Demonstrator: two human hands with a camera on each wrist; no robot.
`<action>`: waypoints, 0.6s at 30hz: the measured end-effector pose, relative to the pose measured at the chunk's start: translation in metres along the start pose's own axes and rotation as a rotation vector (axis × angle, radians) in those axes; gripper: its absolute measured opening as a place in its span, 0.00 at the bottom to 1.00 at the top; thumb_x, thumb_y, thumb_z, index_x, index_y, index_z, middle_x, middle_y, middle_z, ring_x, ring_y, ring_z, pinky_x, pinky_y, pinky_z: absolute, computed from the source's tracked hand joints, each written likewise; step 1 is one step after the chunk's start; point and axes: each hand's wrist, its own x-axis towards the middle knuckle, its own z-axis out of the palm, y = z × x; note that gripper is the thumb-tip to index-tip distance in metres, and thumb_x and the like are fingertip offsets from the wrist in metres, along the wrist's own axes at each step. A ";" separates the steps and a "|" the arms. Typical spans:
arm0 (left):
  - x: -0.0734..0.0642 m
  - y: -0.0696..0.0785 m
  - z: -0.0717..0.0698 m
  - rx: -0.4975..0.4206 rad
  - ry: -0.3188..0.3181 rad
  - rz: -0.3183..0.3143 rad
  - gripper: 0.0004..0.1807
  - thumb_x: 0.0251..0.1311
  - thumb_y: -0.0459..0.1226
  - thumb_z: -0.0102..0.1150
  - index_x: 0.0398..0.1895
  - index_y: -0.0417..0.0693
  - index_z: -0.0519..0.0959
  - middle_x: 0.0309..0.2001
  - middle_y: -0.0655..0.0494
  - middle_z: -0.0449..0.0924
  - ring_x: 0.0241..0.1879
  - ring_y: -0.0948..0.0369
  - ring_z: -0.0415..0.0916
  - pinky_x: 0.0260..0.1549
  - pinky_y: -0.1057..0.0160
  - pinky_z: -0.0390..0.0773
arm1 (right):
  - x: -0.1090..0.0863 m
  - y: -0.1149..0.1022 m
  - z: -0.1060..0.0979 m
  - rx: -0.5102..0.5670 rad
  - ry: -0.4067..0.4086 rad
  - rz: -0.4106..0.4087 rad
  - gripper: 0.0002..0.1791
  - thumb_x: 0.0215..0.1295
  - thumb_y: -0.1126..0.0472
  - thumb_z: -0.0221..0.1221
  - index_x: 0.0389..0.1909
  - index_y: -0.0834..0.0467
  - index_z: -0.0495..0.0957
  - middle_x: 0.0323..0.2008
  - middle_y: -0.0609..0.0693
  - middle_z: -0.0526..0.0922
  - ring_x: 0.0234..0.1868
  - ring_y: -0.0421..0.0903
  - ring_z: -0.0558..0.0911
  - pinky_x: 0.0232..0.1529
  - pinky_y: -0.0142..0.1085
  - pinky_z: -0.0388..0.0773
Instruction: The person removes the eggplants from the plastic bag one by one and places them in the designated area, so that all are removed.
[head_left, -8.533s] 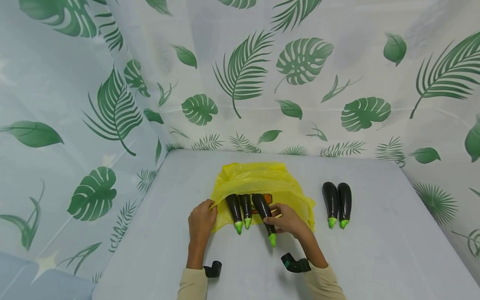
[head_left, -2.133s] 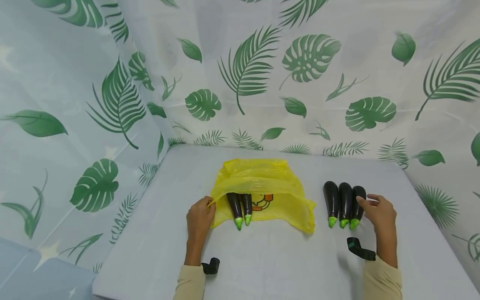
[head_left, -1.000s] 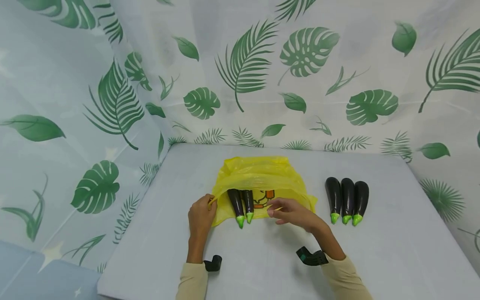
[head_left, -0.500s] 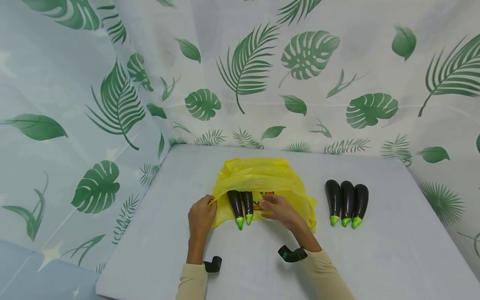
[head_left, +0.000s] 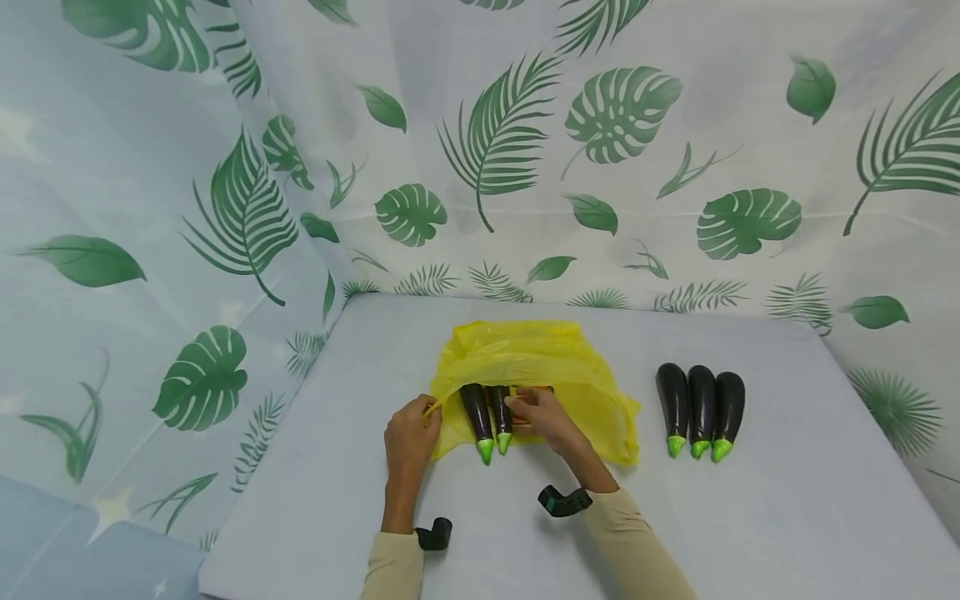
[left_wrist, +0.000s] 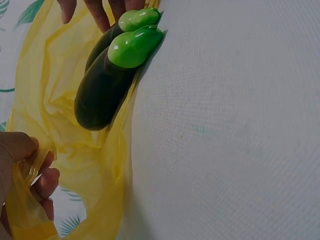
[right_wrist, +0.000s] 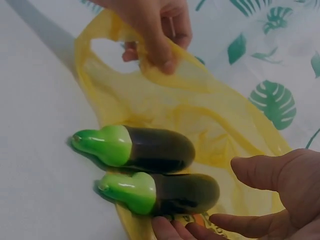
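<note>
A yellow plastic bag (head_left: 525, 346) lies with its mouth facing me, and my left hand (head_left: 412, 432) pinches the handle at its left edge. Two eggplants with bright green stem ends, the left one (head_left: 477, 412) and the right one (head_left: 499, 410), lie side by side in the mouth, stems outward. My right hand (head_left: 543, 414) reaches in beside the right one. In the right wrist view its thumb and fingers (right_wrist: 260, 170) are spread near that eggplant (right_wrist: 187, 194), not closed round it. The eggplants' far ends are hidden under the bag's upper layer in the head view.
Three more eggplants, among them a middle one (head_left: 701, 408), lie in a row on the white table (head_left: 795, 500) to the right of the bag. A leaf-printed curtain (head_left: 510, 125) rises behind and to the left. A black camera (head_left: 564, 501) sits on my right wrist.
My right hand has taken one eggplant out of the bag and set it down as third in the right-hand row. It has since moved back left into the bag's mouth, empty.
</note>
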 end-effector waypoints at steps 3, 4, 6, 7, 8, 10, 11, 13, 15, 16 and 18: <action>-0.001 0.001 0.002 0.005 0.006 -0.001 0.05 0.54 0.32 0.66 0.35 0.42 0.85 0.32 0.50 0.87 0.29 0.54 0.84 0.26 0.56 0.81 | 0.002 0.002 0.006 -0.045 0.040 0.007 0.32 0.71 0.58 0.56 0.69 0.71 0.59 0.63 0.71 0.67 0.59 0.65 0.76 0.54 0.51 0.79; -0.001 0.001 0.002 0.007 0.010 0.000 0.05 0.54 0.32 0.66 0.35 0.42 0.85 0.32 0.50 0.87 0.29 0.54 0.84 0.27 0.56 0.81 | 0.003 0.002 0.008 -0.070 0.048 0.008 0.33 0.71 0.57 0.56 0.69 0.71 0.60 0.63 0.72 0.68 0.58 0.65 0.76 0.52 0.50 0.80; 0.000 0.001 0.002 0.005 0.010 0.000 0.05 0.54 0.32 0.66 0.35 0.42 0.85 0.32 0.49 0.87 0.29 0.54 0.84 0.27 0.56 0.82 | 0.004 0.002 0.011 -0.120 0.072 0.004 0.33 0.70 0.57 0.57 0.68 0.71 0.61 0.62 0.72 0.69 0.56 0.65 0.78 0.49 0.48 0.82; 0.000 0.001 0.002 0.004 0.008 -0.003 0.05 0.55 0.33 0.66 0.35 0.42 0.85 0.32 0.49 0.87 0.29 0.54 0.85 0.27 0.56 0.82 | 0.004 0.002 0.013 -0.143 0.083 -0.001 0.33 0.70 0.57 0.57 0.68 0.71 0.61 0.62 0.72 0.69 0.56 0.65 0.78 0.48 0.47 0.82; 0.000 0.000 0.002 0.003 0.005 -0.002 0.05 0.55 0.33 0.66 0.35 0.42 0.85 0.32 0.49 0.87 0.29 0.54 0.85 0.27 0.56 0.82 | 0.005 0.002 0.015 -0.169 0.096 -0.006 0.33 0.69 0.57 0.58 0.68 0.71 0.61 0.62 0.72 0.70 0.55 0.65 0.79 0.46 0.46 0.83; -0.001 0.000 0.002 0.004 -0.004 -0.006 0.06 0.55 0.33 0.66 0.35 0.41 0.85 0.32 0.48 0.87 0.30 0.54 0.85 0.28 0.57 0.82 | 0.006 0.003 0.018 -0.224 0.128 -0.019 0.34 0.68 0.57 0.59 0.67 0.71 0.62 0.61 0.72 0.71 0.55 0.65 0.79 0.45 0.45 0.83; -0.001 0.000 0.002 0.005 -0.008 -0.008 0.06 0.55 0.33 0.66 0.35 0.41 0.85 0.33 0.48 0.87 0.30 0.54 0.85 0.28 0.57 0.82 | 0.007 0.003 0.020 -0.251 0.143 -0.034 0.34 0.67 0.57 0.60 0.67 0.72 0.63 0.60 0.72 0.72 0.56 0.65 0.79 0.44 0.45 0.83; -0.001 0.000 0.002 0.009 -0.010 -0.011 0.06 0.55 0.33 0.66 0.35 0.41 0.85 0.32 0.48 0.87 0.29 0.54 0.84 0.27 0.57 0.82 | 0.008 0.003 0.022 -0.309 0.172 -0.075 0.33 0.66 0.57 0.61 0.65 0.72 0.65 0.59 0.71 0.74 0.56 0.65 0.78 0.45 0.47 0.83; 0.000 0.000 0.001 0.012 -0.011 -0.011 0.06 0.55 0.33 0.65 0.35 0.41 0.85 0.32 0.48 0.87 0.29 0.54 0.84 0.27 0.57 0.82 | 0.009 0.003 0.024 -0.354 0.197 -0.117 0.31 0.65 0.57 0.62 0.63 0.70 0.67 0.57 0.70 0.76 0.56 0.64 0.79 0.45 0.48 0.82; 0.000 0.000 0.001 0.012 -0.011 -0.010 0.05 0.56 0.33 0.65 0.35 0.41 0.85 0.32 0.49 0.87 0.29 0.55 0.84 0.27 0.57 0.81 | 0.010 0.003 0.025 -0.375 0.206 -0.143 0.30 0.64 0.58 0.62 0.62 0.70 0.68 0.56 0.70 0.76 0.55 0.64 0.79 0.44 0.48 0.82; 0.001 0.001 0.000 0.013 -0.012 -0.011 0.05 0.56 0.32 0.65 0.35 0.41 0.85 0.32 0.49 0.87 0.28 0.55 0.84 0.26 0.57 0.81 | 0.010 0.004 0.025 -0.393 0.218 -0.183 0.28 0.64 0.59 0.63 0.61 0.68 0.69 0.55 0.69 0.77 0.52 0.63 0.80 0.42 0.47 0.82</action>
